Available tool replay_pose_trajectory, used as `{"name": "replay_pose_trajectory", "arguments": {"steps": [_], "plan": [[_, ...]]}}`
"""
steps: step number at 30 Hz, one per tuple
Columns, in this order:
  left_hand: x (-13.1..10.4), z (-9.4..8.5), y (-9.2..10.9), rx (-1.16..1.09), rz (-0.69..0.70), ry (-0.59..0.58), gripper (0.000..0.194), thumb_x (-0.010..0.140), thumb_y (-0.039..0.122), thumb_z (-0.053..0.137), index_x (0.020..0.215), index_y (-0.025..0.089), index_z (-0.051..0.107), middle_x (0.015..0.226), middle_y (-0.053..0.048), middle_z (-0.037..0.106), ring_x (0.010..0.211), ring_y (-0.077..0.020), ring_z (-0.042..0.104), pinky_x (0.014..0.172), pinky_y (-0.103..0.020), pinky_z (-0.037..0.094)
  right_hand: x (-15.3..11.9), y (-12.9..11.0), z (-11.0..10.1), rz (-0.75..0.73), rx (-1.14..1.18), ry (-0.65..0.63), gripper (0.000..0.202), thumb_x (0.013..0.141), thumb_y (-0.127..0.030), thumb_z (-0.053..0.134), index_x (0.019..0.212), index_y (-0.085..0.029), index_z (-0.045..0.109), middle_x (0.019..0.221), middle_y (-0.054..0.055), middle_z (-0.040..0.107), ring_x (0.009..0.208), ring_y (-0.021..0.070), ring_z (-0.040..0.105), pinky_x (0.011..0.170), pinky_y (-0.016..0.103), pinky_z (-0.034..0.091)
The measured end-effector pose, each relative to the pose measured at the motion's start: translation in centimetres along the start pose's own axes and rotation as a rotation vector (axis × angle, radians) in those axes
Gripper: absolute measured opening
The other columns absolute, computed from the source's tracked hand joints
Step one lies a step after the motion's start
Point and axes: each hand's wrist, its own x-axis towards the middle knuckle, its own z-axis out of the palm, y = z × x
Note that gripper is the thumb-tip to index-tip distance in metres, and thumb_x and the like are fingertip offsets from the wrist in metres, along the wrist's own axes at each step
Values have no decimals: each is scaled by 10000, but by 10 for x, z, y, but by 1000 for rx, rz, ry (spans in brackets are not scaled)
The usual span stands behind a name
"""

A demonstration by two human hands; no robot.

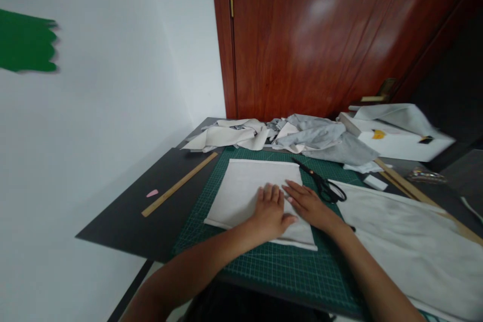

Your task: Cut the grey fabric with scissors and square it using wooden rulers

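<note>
At the upper left of your frame, you have one green patch [28, 43] on the white wall. Below it, on the dark worktop [124, 221], lie one small pink piece [152, 193] and, just beside it, one wooden strip [180, 185] set slantwise. In the centre you have one green cutting mat [279, 266], with one pale cloth panel [237, 188] spread flat on it. Beyond the panel is one long heap of cloth scraps [241, 136], white and grey; you cannot count its pieces, as they overlap.

Your two hands come next, your left hand [272, 214] and then your right hand [309, 207], both open, palms down, gripping nothing. Right of centre you have one pair of black scissors [320, 183], then one small white block [375, 182], one white box [407, 146] and one shiny packet [428, 176]. At the lower right lies one more cloth [400, 231], pale and wider, with at least one long wooden strip along its far side.

The panel lies beneath your left hand, which rests wholly on its right half; your right hand reaches over its right edge, fingers on the cloth near your left fingertips, and most of the panel shows to the left of both hands
</note>
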Motion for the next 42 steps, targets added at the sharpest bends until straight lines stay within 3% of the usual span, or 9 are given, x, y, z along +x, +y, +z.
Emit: {"name": "replay_pose_trajectory", "arguments": {"steps": [4,13,16,20,24,27,34,39,42], "plan": [[-19,4,18,-74,56,-79,1040,981,817,389,1656,31,295,1737,-255,199,1633,-447,95,1307,-662,100,4,-1,-5,44,-28,1,513,1076,-294,345,1545,-212,536,1646,159,481,1559,246,400,1268,567,299],[-70,-2,14,-110,247,-11,780,1028,737,408,1630,242,413,1739,-141,295,1645,-368,135,1317,-625,177,11,-13,-10,56,-48,42,467,1076,-314,372,1451,-182,619,1583,191,549,1502,285,476,1243,600,291],[-77,-3,15,-121,222,-10,719,1030,735,416,1615,318,439,1728,-92,338,1639,-369,171,1310,-669,149,9,-19,-11,38,-37,81,454,1076,-336,400,1432,-177,634,1595,199,531,1509,309,456,1250,608,258],[-78,-4,17,-104,235,-11,746,1002,753,472,1603,312,459,1733,-114,323,1635,-391,170,1306,-670,149,9,-20,-9,55,-17,134,484,1077,-362,403,1472,-161,598,1614,230,492,1494,366,458,1201,637,327],[-85,-6,18,-114,397,-62,785,997,757,475,1622,283,426,1713,-119,367,1634,-350,206,1330,-598,141,7,-17,-11,-11,9,100,504,1080,-410,434,1488,-151,578,1616,213,498,1538,314,416,1220,530,360],[-98,-5,20,-115,410,-57,936,931,849,483,1648,256,381,1714,-142,359,1631,-376,203,1327,-624,104,5,-23,-15,-69,20,51,583,1054,-524,506,1503,-157,565,1657,217,441,1579,313,352,1245,534,326],[-125,2,25,-99,353,70,1075,821,935,533,1614,216,433,1682,-165,410,1607,-376,278,1322,-635,122,-4,-42,-16,-163,11,-91,821,973,-685,571,1634,-227,407,1734,193,306,1582,364,334,1257,582,301],[-130,9,23,-182,301,248,829,862,867,594,1305,171,676,1388,-132,700,1391,-303,585,1287,-515,323,-10,-44,-8,-129,-9,-158,882,945,-733,567,1646,-227,389,1740,202,284,1606,363,282,1282,593,255],[-134,9,19,-204,89,403,676,910,745,664,1267,172,681,1247,-115,747,1241,-283,667,1162,-461,482,-11,-45,-5,-123,-21,-202,974,894,-802,583,1647,-213,391,1741,221,263,1621,372,230,1297,608,212]]}}
